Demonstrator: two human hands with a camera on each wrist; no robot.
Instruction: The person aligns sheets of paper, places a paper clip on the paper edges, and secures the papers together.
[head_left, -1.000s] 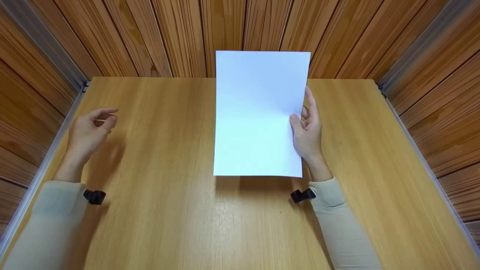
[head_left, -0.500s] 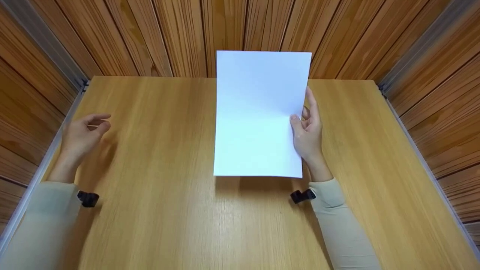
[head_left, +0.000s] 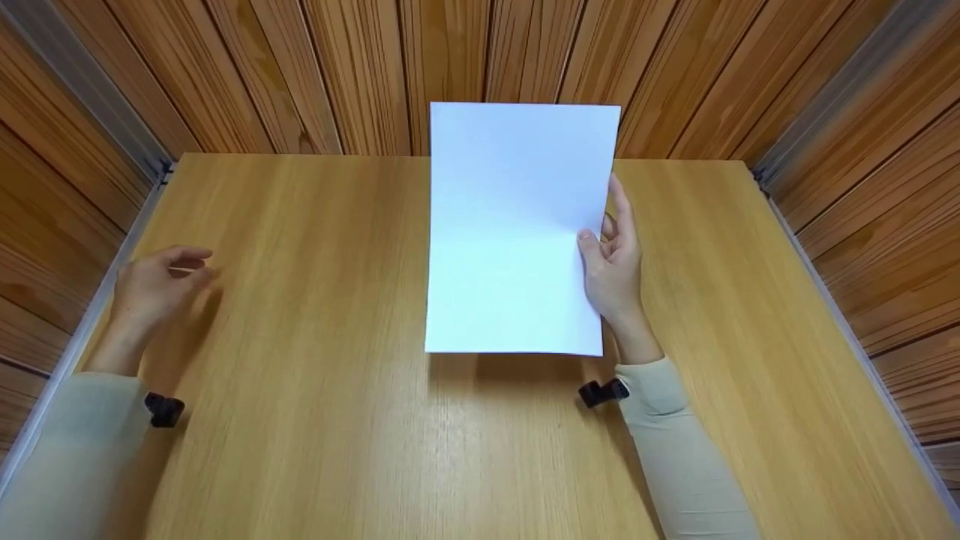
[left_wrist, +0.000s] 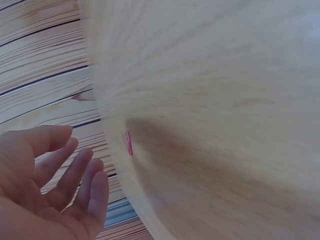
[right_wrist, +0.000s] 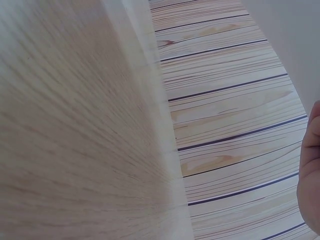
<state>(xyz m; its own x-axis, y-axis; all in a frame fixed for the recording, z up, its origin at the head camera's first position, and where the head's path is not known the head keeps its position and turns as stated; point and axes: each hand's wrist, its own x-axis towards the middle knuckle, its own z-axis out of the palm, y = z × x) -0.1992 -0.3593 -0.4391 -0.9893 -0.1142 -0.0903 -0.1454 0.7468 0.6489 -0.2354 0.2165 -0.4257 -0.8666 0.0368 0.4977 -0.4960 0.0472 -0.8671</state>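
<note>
In the head view a white sheet of paper (head_left: 517, 225) is held up above the table, its lower edge casting a shadow. My right hand (head_left: 619, 270) grips its right edge, thumb on the front and fingers behind. The right wrist view shows only part of that hand (right_wrist: 310, 170) and a corner of the sheet (right_wrist: 290, 40). My left hand (head_left: 157, 285) is off to the left, fingers loosely bent, with nothing visible in it. Beyond its fingertips, the left wrist view has a small thin pink thing (left_wrist: 129, 143), too blurred to identify; I cannot find it in the head view.
The wooden table (head_left: 337, 420) reaches back to a plank-patterned wall (head_left: 300, 75). Similar side walls rise left and right, with metal strips (head_left: 847, 322) along the table's sides. Small black cameras (head_left: 163, 410) sit at both sleeve cuffs.
My left hand has drifted left and toward me, lower in the head view. The right hand and the paper have stayed almost still.
</note>
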